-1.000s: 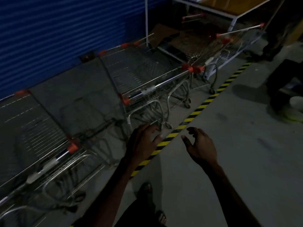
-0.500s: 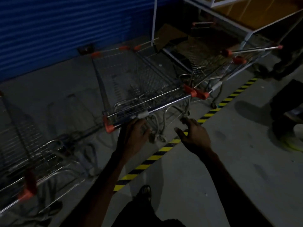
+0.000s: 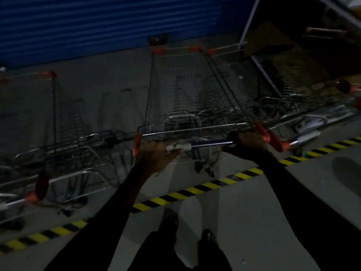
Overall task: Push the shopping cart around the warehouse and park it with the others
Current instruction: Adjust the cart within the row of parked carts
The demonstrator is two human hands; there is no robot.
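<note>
From the head view, the left hand and right hand each wrap the handle bar of the middle shopping cart, which stands beyond the striped floor tape, nose toward the blue shutter. Steering goes best with even pressure from both hands. Room is tight: a cart on the left stands apart, a cart on the right just beside, and open floor lies behind.

A dim warehouse or store back area. A blue corrugated roller door fills the far wall above a bare grey concrete floor, which is crossed by a yellow-and-black hazard stripe. Wire shopping carts with orange corner caps stand side by side along the door, and a white metal rack holds stock at the upper right
</note>
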